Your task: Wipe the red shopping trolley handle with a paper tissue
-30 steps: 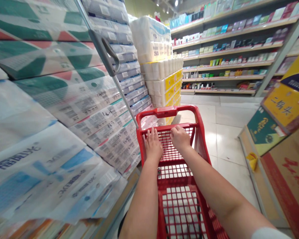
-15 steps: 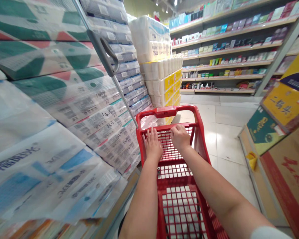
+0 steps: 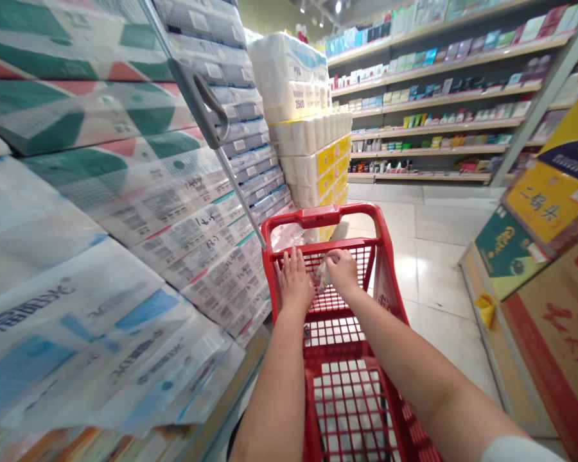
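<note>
A red plastic shopping basket [image 3: 386, 247] with grid walls and a long grey-and-silver pull handle [image 3: 192, 96] stands below me. My left hand [image 3: 296, 280] lies with its fingers stretched out against the grid at the basket's left side. Beside it on the right, my right hand [image 3: 343, 271] pinches a small, pale, crumpled item [image 3: 324, 274] over the far grid wall. What that item is cannot be made out. The two hands are a little apart.
Wrapped tissue packs [image 3: 173, 218] are stacked high on the left, with toilet roll packs [image 3: 293, 135] beyond. Shelves of small goods [image 3: 438, 106] line the back. Cartons [image 3: 549, 205] stand on the right beside the tiled floor [image 3: 436, 269].
My right hand has moved slightly left and down, and a pale item now shows at its fingertips. My left hand has stayed in place.
</note>
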Demonstrator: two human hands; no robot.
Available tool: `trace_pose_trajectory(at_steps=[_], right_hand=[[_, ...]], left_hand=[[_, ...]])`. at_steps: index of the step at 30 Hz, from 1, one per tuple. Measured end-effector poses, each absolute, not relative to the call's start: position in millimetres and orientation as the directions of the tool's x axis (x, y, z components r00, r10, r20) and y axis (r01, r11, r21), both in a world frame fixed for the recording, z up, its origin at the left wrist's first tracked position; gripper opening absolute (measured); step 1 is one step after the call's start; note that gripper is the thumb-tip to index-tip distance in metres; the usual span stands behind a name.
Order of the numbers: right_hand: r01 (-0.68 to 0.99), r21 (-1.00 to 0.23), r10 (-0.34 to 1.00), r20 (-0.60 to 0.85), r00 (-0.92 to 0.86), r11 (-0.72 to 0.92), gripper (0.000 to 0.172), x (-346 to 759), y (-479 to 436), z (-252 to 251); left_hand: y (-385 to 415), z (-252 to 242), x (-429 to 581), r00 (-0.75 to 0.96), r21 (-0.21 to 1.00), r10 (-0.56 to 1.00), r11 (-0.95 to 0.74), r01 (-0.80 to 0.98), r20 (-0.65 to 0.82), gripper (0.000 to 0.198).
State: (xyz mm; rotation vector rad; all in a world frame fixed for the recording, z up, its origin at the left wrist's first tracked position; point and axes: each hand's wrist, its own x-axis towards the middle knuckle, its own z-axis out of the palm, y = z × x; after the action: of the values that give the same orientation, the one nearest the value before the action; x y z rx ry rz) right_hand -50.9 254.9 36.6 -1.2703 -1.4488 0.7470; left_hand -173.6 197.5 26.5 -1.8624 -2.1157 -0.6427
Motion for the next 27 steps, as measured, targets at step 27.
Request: trace_pose_trajectory(at_steps=[27], right_hand=[[-0.635, -0.68, 0.853, -0.517, 0.062, -0.366, 0.018, -73, 248, 18]], left_hand=[[196, 27, -173, -0.148, 0.176, 0.872, 0.072, 0.982, 0.467, 0.076]])
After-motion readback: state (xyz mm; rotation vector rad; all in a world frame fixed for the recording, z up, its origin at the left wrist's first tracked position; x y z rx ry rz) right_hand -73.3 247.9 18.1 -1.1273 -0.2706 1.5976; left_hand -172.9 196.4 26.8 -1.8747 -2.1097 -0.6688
